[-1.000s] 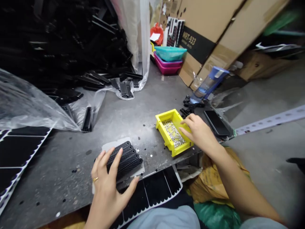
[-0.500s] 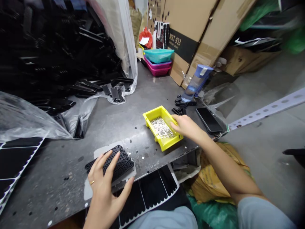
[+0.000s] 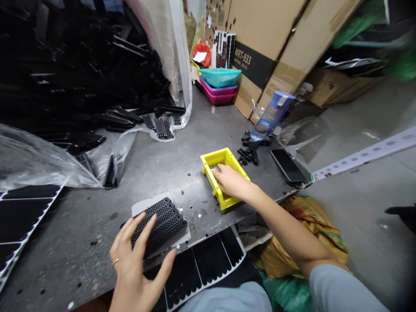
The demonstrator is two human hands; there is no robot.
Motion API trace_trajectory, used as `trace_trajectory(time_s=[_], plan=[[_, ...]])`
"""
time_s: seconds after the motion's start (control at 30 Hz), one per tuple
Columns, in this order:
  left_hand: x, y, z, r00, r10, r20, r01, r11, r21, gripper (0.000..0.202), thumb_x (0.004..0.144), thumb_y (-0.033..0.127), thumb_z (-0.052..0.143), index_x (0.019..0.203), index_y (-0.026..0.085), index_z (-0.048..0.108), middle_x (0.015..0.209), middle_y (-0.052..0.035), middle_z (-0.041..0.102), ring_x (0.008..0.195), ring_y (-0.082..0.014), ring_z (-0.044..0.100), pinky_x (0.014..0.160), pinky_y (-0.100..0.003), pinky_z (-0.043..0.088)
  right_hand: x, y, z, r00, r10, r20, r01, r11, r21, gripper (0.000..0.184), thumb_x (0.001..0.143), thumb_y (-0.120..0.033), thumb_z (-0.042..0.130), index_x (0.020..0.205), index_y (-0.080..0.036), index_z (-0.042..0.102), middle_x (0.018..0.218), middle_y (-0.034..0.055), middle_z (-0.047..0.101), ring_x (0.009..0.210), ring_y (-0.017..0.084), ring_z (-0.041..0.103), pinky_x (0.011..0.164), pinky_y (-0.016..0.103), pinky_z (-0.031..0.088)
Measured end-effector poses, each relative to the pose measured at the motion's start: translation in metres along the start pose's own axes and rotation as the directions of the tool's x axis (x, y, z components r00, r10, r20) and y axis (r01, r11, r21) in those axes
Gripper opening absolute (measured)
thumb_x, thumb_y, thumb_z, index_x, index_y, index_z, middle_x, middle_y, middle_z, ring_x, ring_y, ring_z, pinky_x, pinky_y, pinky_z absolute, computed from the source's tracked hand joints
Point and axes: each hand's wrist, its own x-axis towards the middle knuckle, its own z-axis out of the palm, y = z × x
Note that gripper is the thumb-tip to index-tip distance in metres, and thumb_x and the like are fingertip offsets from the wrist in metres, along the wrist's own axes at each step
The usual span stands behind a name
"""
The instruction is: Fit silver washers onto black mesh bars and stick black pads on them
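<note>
1. Looking through the head camera, I see the largest mass at upper left: a heap of black moulded plastic parts point(image 3: 74, 73) on plastic sheeting point(image 3: 39, 164), with cardboard cartons point(image 3: 260, 65) leaning beyond the scratched metal tabletop point(image 3: 97, 229)
2. A black-and-white pad sheet point(image 3: 211, 264) lies just past the tabletop's near edge, below my hands
3. Toward the far side I can see stacked plastic baskets point(image 3: 219, 80), a water bottle point(image 3: 271, 115) and a phone point(image 3: 287, 167), with a small pile of black parts point(image 3: 250, 151) beside the phone
4. The yellow plastic tray point(image 3: 221, 197) sits mid-tabletop, its long axis running away from me with the far end leaning left
5. My right hand point(image 3: 232, 182) is by far the nearer to that tray, reaching in over its near long wall, its fingers point(image 3: 218, 175) down among the small silver metal pieces point(image 3: 214, 168)
6. I cannot tell whether that grip is pinching anything, because the hand hides the fingertips
7. My left hand point(image 3: 134, 264) lies with its fingers spread over a stack of black perforated strips point(image 3: 159, 225), not clamped, the strips' long axis slanting up to the right
8. Tiny silver discs point(image 3: 195, 215) dot the metal nearby
</note>
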Motion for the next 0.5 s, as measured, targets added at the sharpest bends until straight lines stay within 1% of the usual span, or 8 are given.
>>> trace_trajectory(time_s=[0.07,0.13,0.2,0.27,0.33,0.4,0.43,0.5], plan=[[-0.003,-0.009,0.000,1.000,-0.021,-0.010,0.021,1.000,0.004,0.067,0.096,0.040,0.064,0.157,0.030,0.039,0.153,-0.0169,0.045,0.146,-0.0427,0.039,0.121,-0.066,0.026,-0.001,0.001,0.006,1.000,0.015,0.001,-0.015,1.000,-0.004,0.033,0.092,-0.008,0.055,0.122,-0.013,0.070,0.122,0.0192,0.064,0.108,0.029,0.062,0.092,0.040,0.052],[-0.003,-0.017,0.000,0.999,-0.030,-0.019,0.030,1.000,0.005,0.067,0.096,0.041,0.064,0.156,0.029,0.039,0.152,-0.0179,0.045,0.145,-0.0435,0.040,0.119,-0.067,0.027,0.001,0.001,0.008,0.999,0.047,-0.007,-0.047,0.999,-0.006,0.031,0.093,-0.005,0.051,0.117,-0.012,0.070,0.120,0.0186,0.064,0.106,0.027,0.062,0.090,0.038,0.051],[-0.002,-0.023,0.002,0.999,-0.038,-0.025,0.038,0.999,0.003,0.065,0.096,0.042,0.063,0.155,0.028,0.040,0.151,-0.0185,0.045,0.145,-0.0443,0.040,0.119,-0.068,0.028,0.008,0.002,0.009,0.996,0.083,-0.017,-0.084,0.996,-0.010,0.030,0.093,-0.004,0.049,0.114,-0.010,0.070,0.116,0.0185,0.065,0.102,0.026,0.063,0.087,0.037,0.051],[-0.001,-0.028,0.002,0.999,-0.043,-0.030,0.043,0.999,0.000,0.064,0.096,0.043,0.063,0.155,0.028,0.041,0.151,-0.0183,0.045,0.145,-0.0443,0.040,0.119,-0.068,0.028,0.014,0.004,0.007,0.994,0.104,-0.023,-0.104,0.995,-0.010,0.028,0.092,-0.003,0.049,0.107,-0.010,0.071,0.109,0.0175,0.068,0.096,0.025,0.065,0.085,0.036,0.051],[-0.001,-0.033,0.003,0.998,-0.054,-0.023,0.054,0.999,-0.006,0.065,0.097,0.041,0.064,0.156,0.029,0.039,0.151,-0.0169,0.046,0.147,-0.0426,0.039,0.120,-0.067,0.028,0.015,0.008,0.001,0.995,0.100,-0.030,-0.100,0.995,-0.004,0.024,0.090,-0.003,0.052,0.097,-0.011,0.073,0.102,0.0151,0.070,0.093,0.024,0.067,0.085,0.035,0.051],[-0.003,-0.040,0.004,0.998,-0.064,-0.001,0.064,0.998,-0.014,0.070,0.097,0.042,0.064,0.159,0.030,0.034,0.153,-0.0156,0.046,0.148,-0.0404,0.037,0.121,-0.065,0.029,0.009,0.013,-0.011,0.995,0.082,-0.049,-0.082,0.997,0.004,0.021,0.089,-0.004,0.055,0.092,-0.013,0.074,0.098,0.0129,0.072,0.094,0.025,0.069,0.086,0.035,0.052],[-0.005,-0.044,0.005,0.997,-0.069,0.023,0.070,0.997,-0.017,0.075,0.096,0.043,0.066,0.161,0.030,0.030,0.155,-0.0156,0.044,0.149,-0.0401,0.036,0.122,-0.065,0.030,0.004,0.016,-0.019,0.995,0.076,-0.065,-0.076,0.997,0.006,0.019,0.089,-0.006,0.057,0.092,-0.014,0.074,0.099,0.0123,0.073,0.095,0.025,0.070,0.087,0.035,0.053],[-0.007,-0.050,0.009,0.993,-0.070,0.093,0.072,0.997,-0.015,0.095,0.089,0.051,0.073,0.164,0.029,0.020,0.161,-0.0177,0.037,0.152,-0.0426,0.031,0.122,-0.067,0.030,-0.005,0.014,-0.034,0.991,0.053,-0.123,-0.051,0.999,0.020,0.017,0.089,-0.009,0.059,0.095,-0.015,0.074,0.102,0.0110,0.074,0.095,0.025,0.070,0.088,0.037,0.053]])
